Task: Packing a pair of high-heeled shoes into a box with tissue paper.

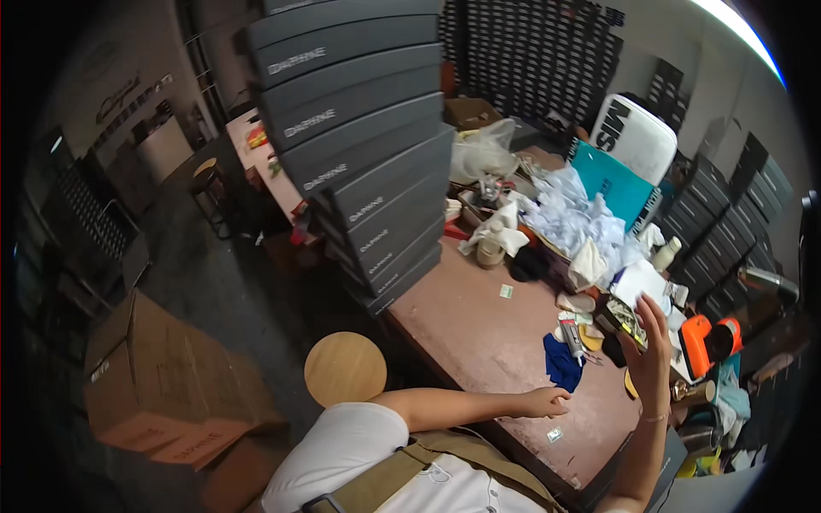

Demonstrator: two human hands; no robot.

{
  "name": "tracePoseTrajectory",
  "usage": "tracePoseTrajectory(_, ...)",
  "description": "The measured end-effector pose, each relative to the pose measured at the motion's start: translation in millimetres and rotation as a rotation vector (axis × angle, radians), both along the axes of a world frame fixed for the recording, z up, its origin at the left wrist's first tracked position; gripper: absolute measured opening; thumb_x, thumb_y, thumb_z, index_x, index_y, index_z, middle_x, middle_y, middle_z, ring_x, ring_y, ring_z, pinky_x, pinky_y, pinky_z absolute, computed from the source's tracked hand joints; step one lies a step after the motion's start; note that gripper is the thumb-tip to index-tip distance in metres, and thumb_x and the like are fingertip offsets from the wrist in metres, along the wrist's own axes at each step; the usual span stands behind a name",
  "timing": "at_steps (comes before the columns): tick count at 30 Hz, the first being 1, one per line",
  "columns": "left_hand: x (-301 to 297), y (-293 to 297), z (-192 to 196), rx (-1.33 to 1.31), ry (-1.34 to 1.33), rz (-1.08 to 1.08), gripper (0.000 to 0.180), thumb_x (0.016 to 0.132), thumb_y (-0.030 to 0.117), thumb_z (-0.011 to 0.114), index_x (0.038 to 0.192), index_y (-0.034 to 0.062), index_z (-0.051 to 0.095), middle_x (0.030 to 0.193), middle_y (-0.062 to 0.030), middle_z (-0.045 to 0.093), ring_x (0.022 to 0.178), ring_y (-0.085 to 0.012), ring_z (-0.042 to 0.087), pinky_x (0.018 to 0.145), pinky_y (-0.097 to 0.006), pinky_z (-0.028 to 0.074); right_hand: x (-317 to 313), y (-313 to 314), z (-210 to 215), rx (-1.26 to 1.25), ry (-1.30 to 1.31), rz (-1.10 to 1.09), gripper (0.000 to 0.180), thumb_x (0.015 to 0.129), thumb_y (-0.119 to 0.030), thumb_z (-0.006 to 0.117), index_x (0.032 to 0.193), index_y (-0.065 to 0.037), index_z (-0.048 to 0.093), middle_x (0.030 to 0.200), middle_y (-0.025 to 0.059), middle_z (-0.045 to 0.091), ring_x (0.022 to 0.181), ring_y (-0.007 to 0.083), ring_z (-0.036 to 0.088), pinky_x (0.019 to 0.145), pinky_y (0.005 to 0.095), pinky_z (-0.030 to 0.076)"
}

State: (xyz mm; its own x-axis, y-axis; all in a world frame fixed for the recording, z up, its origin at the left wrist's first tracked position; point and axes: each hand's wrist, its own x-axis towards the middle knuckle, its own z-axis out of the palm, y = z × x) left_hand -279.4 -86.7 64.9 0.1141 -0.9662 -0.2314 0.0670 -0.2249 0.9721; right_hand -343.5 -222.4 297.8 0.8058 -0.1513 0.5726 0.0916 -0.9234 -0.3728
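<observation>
My left hand (545, 402) is over the brown tabletop (479, 329), its fingers curled in. Whatever those fingers may hold is hidden. A crumpled dark blue cloth (562, 362) lies just beyond it, with a grey-white tube (571, 337) at the cloth's edge. Farther right, my right hand (652, 342) is raised, fingers stretched and apart, nothing seen in its grasp. Close behind that hand is a small open box of odds and ends (623, 318). Near my left hand, a small pale label (555, 434) lies flat on the table.
A tall stack of dark grey shoeboxes (368, 154) stands on the table's left corner. White crumpled paper (573, 214) and a teal box (609, 184) fill the back. An orange tape dispenser (697, 342) sits right. A round stool (345, 369) and brown cartons (162, 376) stand left.
</observation>
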Motion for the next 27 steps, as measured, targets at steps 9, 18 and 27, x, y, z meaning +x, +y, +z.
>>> tracePoseTrajectory(9,90.8,191.6,2.9,-0.141,-0.145,0.69,0.042,0.086,0.02,0.063,0.121,-0.0004,0.053,0.096,-0.01,0.064,0.085,-0.0146,0.059,0.075,-0.028,0.049,280.2,333.0,254.6,-0.971,-0.797,0.493,0.079,0.054,-0.022,0.085,0.125,-0.017,0.051,0.143,0.0103,0.035,0.132,0.0287,0.033,0.102,0.0433,0.035)
tracePoseTrajectory(18,108.8,173.2,52.7,-0.253,-0.253,0.499,0.041,0.088,0.022,0.063,0.118,-0.0029,0.053,0.093,-0.0072,0.062,0.085,-0.0132,0.059,0.078,-0.028,0.049,307.3,292.4,248.0,-1.193,-0.631,0.199,0.065,0.061,-0.031,0.08,0.119,-0.021,0.053,0.13,0.0044,0.043,0.118,0.029,0.041,0.095,0.044,0.038)
tracePoseTrajectory(27,147.2,179.2,154.5,-0.865,0.678,0.302,0.086,0.084,0.07,0.041,0.149,0.0213,0.013,0.149,-0.0097,0.025,0.13,-0.0247,0.035,0.106,-0.045,0.029,95.1,90.0,66.3,-0.653,-0.538,0.131,0.049,0.065,-0.011,0.077,0.108,0.002,0.058,0.134,0.0251,0.04,0.119,0.0407,0.044,0.093,0.0479,0.043)
